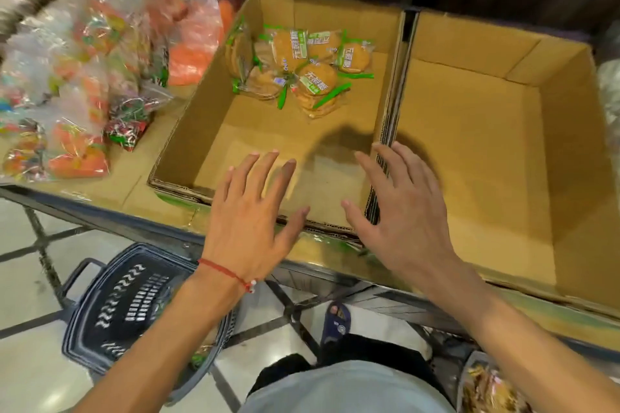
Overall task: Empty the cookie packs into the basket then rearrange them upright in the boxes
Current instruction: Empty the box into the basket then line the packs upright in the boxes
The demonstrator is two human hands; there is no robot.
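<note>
Left hand [255, 214] and right hand [402, 208] are hovering, grips open and empty; cookie packs [302, 67] are lying ahead, nearer the left hand.

Two open-topped cardboard boxes sit side by side, their walls touching. In the left box [188, 131], a loose heap of cookie packs [298, 67] lies at the far end. They are round golden cookies in clear wrappers with green labels and green ends, mostly flat or tilted, with one leaning on the left wall. The right box [469, 144] shows its brown floor. The basket [110, 305] – dark blue slotted plastic – stands on the tiles below, partly hidden.
</note>
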